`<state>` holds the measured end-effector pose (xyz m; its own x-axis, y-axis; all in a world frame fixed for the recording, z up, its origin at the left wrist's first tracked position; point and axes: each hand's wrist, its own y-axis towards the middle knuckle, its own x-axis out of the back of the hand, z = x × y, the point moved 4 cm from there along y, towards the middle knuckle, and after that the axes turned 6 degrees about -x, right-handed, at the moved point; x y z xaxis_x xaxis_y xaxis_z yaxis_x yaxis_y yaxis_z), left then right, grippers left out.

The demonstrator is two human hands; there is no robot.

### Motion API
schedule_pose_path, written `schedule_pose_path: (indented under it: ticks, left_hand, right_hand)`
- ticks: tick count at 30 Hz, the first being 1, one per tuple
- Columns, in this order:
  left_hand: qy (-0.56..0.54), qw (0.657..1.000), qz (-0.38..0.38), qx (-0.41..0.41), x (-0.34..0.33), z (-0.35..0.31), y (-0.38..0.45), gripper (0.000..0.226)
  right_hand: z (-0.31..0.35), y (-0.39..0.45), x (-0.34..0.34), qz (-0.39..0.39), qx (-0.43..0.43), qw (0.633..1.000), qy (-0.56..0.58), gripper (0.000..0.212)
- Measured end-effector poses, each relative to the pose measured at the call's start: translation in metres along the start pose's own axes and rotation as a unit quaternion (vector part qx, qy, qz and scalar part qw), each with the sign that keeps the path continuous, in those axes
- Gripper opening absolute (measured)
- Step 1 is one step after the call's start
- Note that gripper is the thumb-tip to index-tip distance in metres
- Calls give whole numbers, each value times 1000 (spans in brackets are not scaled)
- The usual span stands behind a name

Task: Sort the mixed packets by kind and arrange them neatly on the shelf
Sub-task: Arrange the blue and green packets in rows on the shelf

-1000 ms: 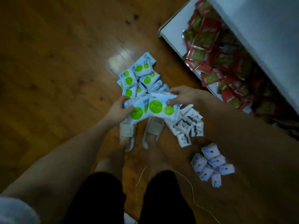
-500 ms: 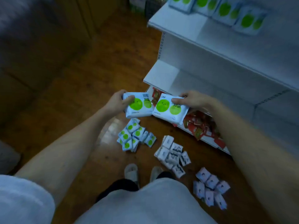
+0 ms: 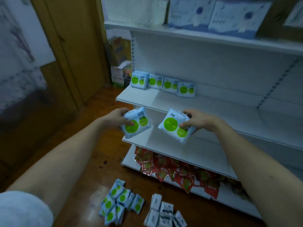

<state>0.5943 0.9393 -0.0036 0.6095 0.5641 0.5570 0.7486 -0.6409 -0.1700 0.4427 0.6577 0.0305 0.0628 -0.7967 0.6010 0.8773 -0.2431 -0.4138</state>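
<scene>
While left hand [image 3: 117, 119] grips packet [image 3: 136, 122], shelf [image 3: 157, 102] behind

Around me, dim bluish light. Glossy reddish-brown wooden plank floor [image 3: 85, 131]. Tall brown wooden door [image 3: 72, 51] at my left, pale wall [image 3: 9, 38] beside it. Open cardboard box [image 3: 120, 74] standing in the far corner.
</scene>
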Motion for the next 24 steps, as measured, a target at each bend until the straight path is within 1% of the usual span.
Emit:
schedule_pose_path:
  ticks: [3,5,7,9,12,17,21,24]
  left_hand:
    - [37,999,-11,-28,-1,-37,18,40]
    - [61,997,-27,-40,-3,-53,26,37]
    - [82,995,-32,-51,-6,-65,31,37]
    - [129,989,-33,-63,-8,-74,38,38]
    - [163,983,-35,-77,-5,-81,54,41]
    - [185,979,-17,-87,7,-79,91,44]
    - [196,977,-12,-82,26,-62,134,46]
    - [192,978,2,-81,43,-42,176,44]
  right_hand:
    - [-2,-5,31,-41,34,998,-18,25]
    - [-2,-6,45,-66,55,996,-7,20]
    - [-2,-6,53,-81,70,994,19,14]
    - [-2,-2,58,-98,75,992,32,13]
    - [-1,11,64,-132,82,988,22,17]
    - [9,47,68,-159,69,985,-7,24]
    - [24,100,68,-179,61,981,-31,40]
    - [36,148,65,-201,50,977,-43,44]
